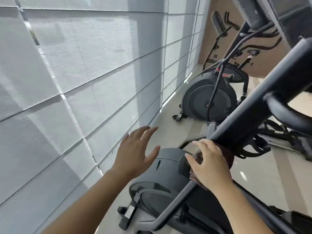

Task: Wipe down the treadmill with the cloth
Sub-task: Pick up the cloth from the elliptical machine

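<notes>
A dark grey exercise machine (162,173) with a rounded flywheel housing stands in front of me, its thick upright post (263,97) slanting up to the right. My right hand (211,164) wraps a dark maroon cloth (227,155) around the lower part of that post. Most of the cloth is hidden under my fingers. My left hand (135,152) hovers above and left of the housing, fingers spread, holding nothing and touching nothing.
Grey fabric blinds (84,73) cover the window wall along the left. A second dark exercise machine (211,98) stands farther back by the window, with more frames (278,132) at the right. Beige tiled floor (270,174) runs between them.
</notes>
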Available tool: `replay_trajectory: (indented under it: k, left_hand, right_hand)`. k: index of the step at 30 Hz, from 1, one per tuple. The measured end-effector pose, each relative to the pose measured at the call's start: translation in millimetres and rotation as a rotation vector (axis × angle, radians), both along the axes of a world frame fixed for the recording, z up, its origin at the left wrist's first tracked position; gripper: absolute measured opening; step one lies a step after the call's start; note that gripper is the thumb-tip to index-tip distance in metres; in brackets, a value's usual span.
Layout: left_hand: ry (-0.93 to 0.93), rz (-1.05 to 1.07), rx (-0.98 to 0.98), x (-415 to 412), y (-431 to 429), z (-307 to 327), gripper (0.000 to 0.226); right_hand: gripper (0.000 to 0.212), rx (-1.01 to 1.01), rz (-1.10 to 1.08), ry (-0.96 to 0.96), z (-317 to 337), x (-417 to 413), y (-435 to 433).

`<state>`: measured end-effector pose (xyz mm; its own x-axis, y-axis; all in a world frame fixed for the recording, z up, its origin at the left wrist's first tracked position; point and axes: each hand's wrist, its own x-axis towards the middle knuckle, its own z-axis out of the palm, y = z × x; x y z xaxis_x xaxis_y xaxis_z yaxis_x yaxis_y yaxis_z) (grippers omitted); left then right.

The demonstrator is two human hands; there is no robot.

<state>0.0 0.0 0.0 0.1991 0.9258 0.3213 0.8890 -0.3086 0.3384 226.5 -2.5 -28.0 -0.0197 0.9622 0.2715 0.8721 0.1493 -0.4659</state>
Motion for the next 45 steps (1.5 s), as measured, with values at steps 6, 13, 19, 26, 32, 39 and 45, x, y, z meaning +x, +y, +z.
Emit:
replay_trajectory:
  k: [6, 13, 19, 26, 32, 39, 45]
  left_hand:
    - [0.041, -0.167, -0.038, 23, 35, -17, 0.056]
    - [0.039, -0.284, -0.098, 33, 64, -32, 0.058]
    - [0.024, -0.289, -0.131, 20, 73, -49, 0.054]
    - [-0.001, -0.363, -0.194, 22, 79, -64, 0.053]
    - [-0.014, -0.352, -0.199, 7, 71, -61, 0.053]
    - [-0.042, -0.109, -0.159, -48, 37, -48, 0.057]
    - [-0.071, 0.312, -0.101, -105, -62, -33, 0.059]
  right_hand:
    - [0.049, -0.108, -0.204, -0.116, -10, 9, 15]
    - [0.060, -0.213, -0.408, -0.263, -34, 0, 26]
    - [0.083, -0.262, -0.504, -0.300, -49, -6, 32]
    - [0.086, -0.340, -0.533, -0.442, -58, -9, 32]
    - [0.060, -0.190, -0.458, -0.301, -47, -8, 22]
    - [0.046, -0.019, -0.101, 0.161, -31, -48, 14]
    - [0.038, -0.282, 0.379, 0.433, -30, -136, 2]
